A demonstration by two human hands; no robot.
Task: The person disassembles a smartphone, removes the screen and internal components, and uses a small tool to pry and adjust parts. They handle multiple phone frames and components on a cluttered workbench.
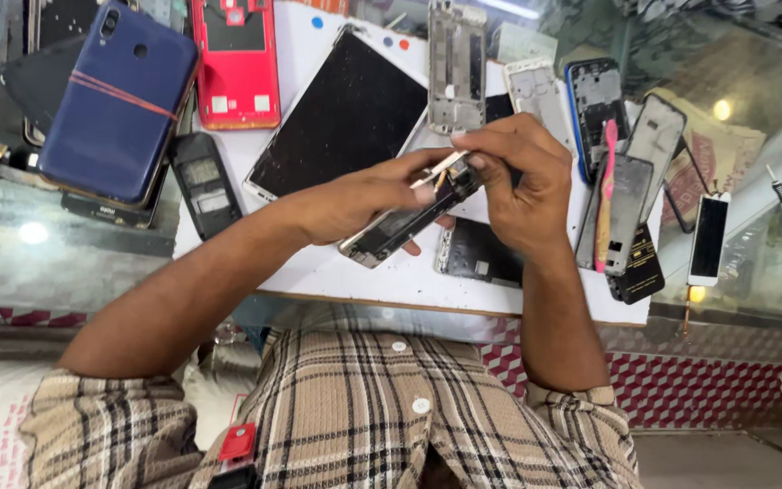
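My left hand point(364, 195) grips a dismantled phone point(391, 228), tilted on edge above a white board point(337, 272). My right hand point(518, 181) pinches at the phone's upper end, where a thin pale strip point(441, 169) sticks out between my fingertips. Whether that strip is a tool or a part of the phone is unclear. Just under my hands a dark phone panel point(477, 254) lies flat on the board.
A dark tablet point(341, 113), a red phone shell point(235, 63), a blue phone back point(115, 100), a small keypad phone point(204, 181), several bare frames point(456, 63), a pink toothbrush point(605, 195) and a small white screen point(709, 237) lie around on the board and glass counter.
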